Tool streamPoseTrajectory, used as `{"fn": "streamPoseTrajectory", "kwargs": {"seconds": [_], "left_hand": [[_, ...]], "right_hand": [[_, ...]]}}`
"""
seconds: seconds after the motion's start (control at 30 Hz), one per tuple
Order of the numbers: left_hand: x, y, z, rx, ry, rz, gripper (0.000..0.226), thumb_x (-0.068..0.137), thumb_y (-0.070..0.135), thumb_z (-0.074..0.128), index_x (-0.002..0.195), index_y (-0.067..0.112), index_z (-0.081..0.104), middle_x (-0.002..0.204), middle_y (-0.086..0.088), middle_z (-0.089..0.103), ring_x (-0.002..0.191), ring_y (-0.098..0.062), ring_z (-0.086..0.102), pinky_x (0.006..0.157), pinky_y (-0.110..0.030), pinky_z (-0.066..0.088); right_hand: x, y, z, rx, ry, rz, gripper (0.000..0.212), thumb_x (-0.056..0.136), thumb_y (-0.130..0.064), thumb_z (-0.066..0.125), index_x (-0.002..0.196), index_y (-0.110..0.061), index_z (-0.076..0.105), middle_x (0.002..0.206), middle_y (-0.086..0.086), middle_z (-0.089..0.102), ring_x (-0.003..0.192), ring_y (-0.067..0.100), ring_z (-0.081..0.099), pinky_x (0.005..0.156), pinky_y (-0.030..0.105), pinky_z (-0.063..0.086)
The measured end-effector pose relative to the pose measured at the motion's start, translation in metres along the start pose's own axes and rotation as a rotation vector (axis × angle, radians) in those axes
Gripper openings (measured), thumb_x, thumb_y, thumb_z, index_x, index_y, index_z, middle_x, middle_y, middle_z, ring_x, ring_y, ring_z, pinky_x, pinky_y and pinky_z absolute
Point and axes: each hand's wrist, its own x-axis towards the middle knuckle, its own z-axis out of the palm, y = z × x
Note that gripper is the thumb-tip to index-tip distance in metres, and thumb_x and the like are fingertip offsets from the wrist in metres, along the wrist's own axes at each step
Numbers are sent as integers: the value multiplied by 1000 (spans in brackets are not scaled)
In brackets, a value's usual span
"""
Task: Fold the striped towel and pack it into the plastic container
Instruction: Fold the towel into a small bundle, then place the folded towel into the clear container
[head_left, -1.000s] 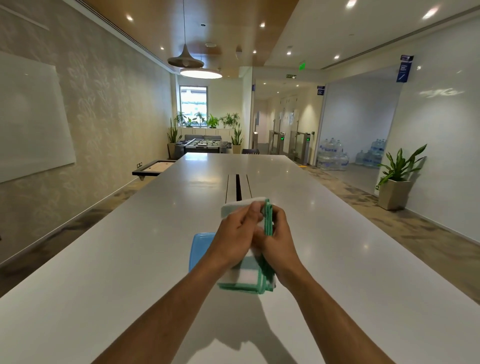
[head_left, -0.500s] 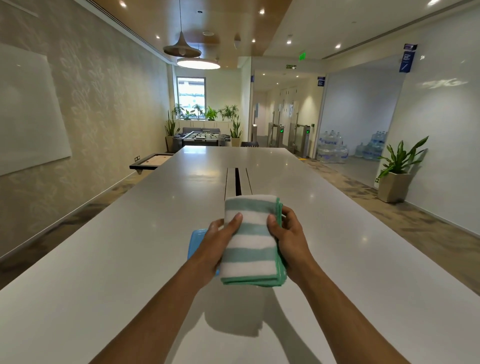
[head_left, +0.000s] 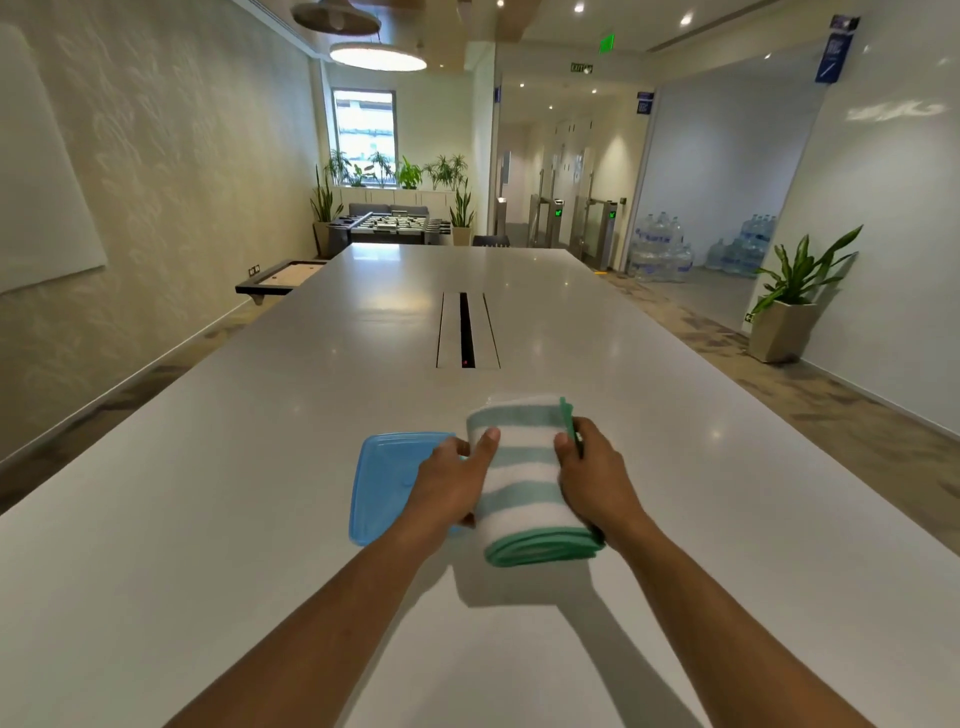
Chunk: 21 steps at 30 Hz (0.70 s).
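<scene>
The striped towel, white with pale green bands and a green hem, is folded into a thick pad held just above the white table. My left hand grips its left side, thumb on top. My right hand grips its right side. A blue plastic container piece, flat and lid-like, lies on the table directly left of the towel, partly under my left hand. I see no other part of the container; the towel and hands hide the table beneath them.
A recessed cable slot runs along the table's middle beyond the towel. The long table stretches far ahead. A potted plant stands on the floor to the right, and a foosball table stands past the far end.
The towel has gone from bunched between my hands to a flat folded pad. It now sits lower and further right, exposing more of the blue piece. The camera tilted down.
</scene>
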Motion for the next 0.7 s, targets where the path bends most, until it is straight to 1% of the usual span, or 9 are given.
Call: {"fn": "streamPoseTrajectory", "kwargs": {"seconds": [0.07, 0.13, 0.23, 0.27, 0.33, 0.43, 0.5, 0.6, 0.7], "left_hand": [[21, -6, 2, 37, 29, -3, 49, 89, 58, 50, 109, 14, 57, 94, -10, 67, 81, -29, 70, 60, -38, 61], [42, -15, 8, 82, 59, 10, 44, 89, 53, 54, 115, 16, 57, 97, -13, 67, 83, -32, 69, 62, -40, 61], [48, -20, 14, 94, 14, 56, 41, 89, 44, 60, 124, 24, 54, 94, -6, 64, 85, -30, 69, 56, -36, 60], [53, -23, 18, 83, -10, 63, 41, 89, 43, 61, 126, 27, 53, 98, -5, 63, 87, -28, 69, 52, -32, 58], [63, -27, 26, 52, -37, 67, 43, 88, 42, 64, 128, 33, 53, 111, -7, 61, 88, -27, 68, 49, -28, 56], [72, -36, 36, 65, -38, 101, 42, 87, 33, 67, 128, 29, 57, 111, -5, 61, 85, -26, 69, 56, -35, 61], [75, -39, 38, 51, -31, 108, 41, 88, 28, 68, 128, 26, 58, 104, -1, 61, 78, -23, 68, 56, -34, 61], [80, -42, 39, 27, -30, 114, 39, 87, 25, 69, 125, 25, 60, 97, 2, 59, 70, -19, 67, 54, -31, 60], [83, -46, 39, 33, -17, 129, 40, 85, 28, 71, 123, 28, 61, 104, -4, 63, 81, -23, 70, 62, -38, 63]], "right_hand": [[24, 10, -7, 19, 47, 43, 34, 103, -24, 40, 131, -10, 52, 124, 16, 63, 93, 25, 55, 78, 28, 39], [53, 21, -15, 6, 132, 86, 33, 103, -24, 40, 130, -10, 53, 124, 19, 62, 100, 31, 58, 79, 30, 39], [75, 20, -30, -12, 209, 107, 33, 103, -27, 38, 128, -9, 51, 125, 21, 60, 109, 38, 57, 87, 40, 46], [86, 21, -31, -25, 221, 112, 33, 103, -27, 37, 128, -9, 50, 124, 20, 60, 108, 38, 57, 89, 44, 47], [104, 24, -27, -80, 212, 112, 31, 103, -26, 36, 126, -10, 50, 118, 19, 61, 101, 35, 57, 86, 44, 47], [122, 30, -12, -234, 128, 95, 26, 102, -26, 36, 116, -10, 51, 107, 19, 63, 84, 31, 54, 73, 38, 42], [129, 34, 3, -336, 13, 103, 25, 101, -26, 37, 115, -9, 50, 108, 20, 61, 83, 31, 52, 72, 37, 40], [134, 45, 29, -401, -129, 147, 27, 99, -22, 41, 121, -7, 46, 116, 22, 58, 94, 37, 57, 76, 37, 43], [129, 56, 45, -526, -227, 180, 40, 96, -19, 47, 133, -4, 41, 124, 23, 57, 109, 38, 58, 88, 41, 47]]}}
